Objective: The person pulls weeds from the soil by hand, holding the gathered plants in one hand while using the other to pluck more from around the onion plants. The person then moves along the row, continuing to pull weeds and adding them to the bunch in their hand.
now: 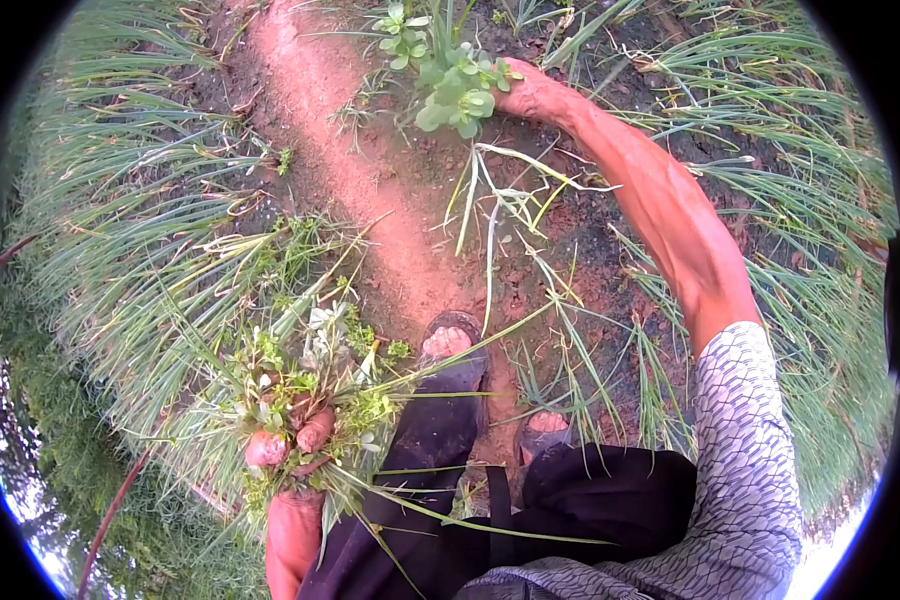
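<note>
L hand [315,430] clenched round a mixed leafy bunch [370,405], blades splaying R across trousers [430,430]; long axis approx crosswise. Broad-leaf plant [455,95] just L of R hand [530,95], tips L & toward feet; fingers hidden, can't tell grip; stem axis unclear. Best: R fingers low on stem, L fist snug w/ no loose strands.

Bright, even daylight with soft shadows; lower corners blown white; fisheye curve bends the edges inside a black rim, and fine detail looks smeared
</note>
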Action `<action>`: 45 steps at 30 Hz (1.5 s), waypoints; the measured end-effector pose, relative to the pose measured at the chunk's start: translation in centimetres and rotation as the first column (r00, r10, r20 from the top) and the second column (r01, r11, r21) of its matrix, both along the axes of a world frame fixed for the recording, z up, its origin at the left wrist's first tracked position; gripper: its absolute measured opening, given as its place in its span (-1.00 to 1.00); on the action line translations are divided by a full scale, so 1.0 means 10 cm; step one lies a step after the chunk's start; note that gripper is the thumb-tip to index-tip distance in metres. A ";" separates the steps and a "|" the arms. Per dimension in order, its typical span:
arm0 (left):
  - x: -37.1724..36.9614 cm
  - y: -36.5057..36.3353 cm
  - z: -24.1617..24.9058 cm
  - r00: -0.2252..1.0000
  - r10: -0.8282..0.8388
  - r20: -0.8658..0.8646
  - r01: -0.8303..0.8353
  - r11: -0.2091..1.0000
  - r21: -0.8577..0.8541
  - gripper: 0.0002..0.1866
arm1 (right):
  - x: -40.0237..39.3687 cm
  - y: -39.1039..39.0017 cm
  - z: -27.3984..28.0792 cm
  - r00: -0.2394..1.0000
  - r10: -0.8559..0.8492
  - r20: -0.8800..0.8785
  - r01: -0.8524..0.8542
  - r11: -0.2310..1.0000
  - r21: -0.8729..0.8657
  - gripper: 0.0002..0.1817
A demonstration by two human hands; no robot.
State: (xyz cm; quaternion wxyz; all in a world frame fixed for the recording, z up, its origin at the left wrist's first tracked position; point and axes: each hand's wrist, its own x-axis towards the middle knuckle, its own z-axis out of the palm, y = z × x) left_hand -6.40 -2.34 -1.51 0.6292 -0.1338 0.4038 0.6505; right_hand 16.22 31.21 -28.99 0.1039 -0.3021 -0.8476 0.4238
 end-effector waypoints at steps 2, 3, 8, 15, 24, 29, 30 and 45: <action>-0.05 -0.04 -0.02 0.996 -0.079 -0.037 0.078 0.996 -0.039 -0.40 | 0.05 -0.05 -0.12 0.989 -0.029 -0.147 0.029 1.000 -0.004 -0.74; -0.02 0.00 0.00 0.991 -0.110 -0.072 0.106 0.993 -0.058 -0.39 | 0.07 -0.08 0.01 0.999 -0.027 -0.032 0.025 0.997 -0.066 -0.74; 0.03 0.01 0.02 0.983 -0.135 -0.127 0.127 0.989 -0.069 -0.35 | 0.21 -0.11 0.37 0.982 -0.172 0.079 0.189 0.895 -0.404 -0.72; 0.16 0.00 0.02 0.976 -0.219 -0.010 0.217 0.971 -0.099 -0.42 | 0.00 -0.41 1.94 0.957 -0.121 0.264 0.045 0.959 0.279 -0.74; 0.48 0.12 -0.02 0.878 -0.195 -0.438 0.151 0.980 -0.133 -0.21 | -0.64 -2.33 2.78 0.986 0.163 0.018 -0.163 0.964 0.209 -0.75; 0.13 -0.23 -0.15 0.823 -0.205 -0.530 0.172 0.979 -0.110 -0.48 | -0.35 -2.14 2.77 0.863 0.394 -0.317 -0.297 0.902 0.314 -0.76; 0.10 -0.25 -0.15 0.763 -0.201 -0.614 0.159 0.980 -0.123 -0.51 | -0.24 -1.90 2.79 0.775 0.434 -0.460 -0.407 0.899 0.163 -0.82; -0.18 -0.10 0.20 0.973 -0.128 -0.190 0.151 0.982 0.110 -0.29 | -0.35 0.39 0.03 0.939 -0.329 0.099 0.272 0.888 0.370 -0.76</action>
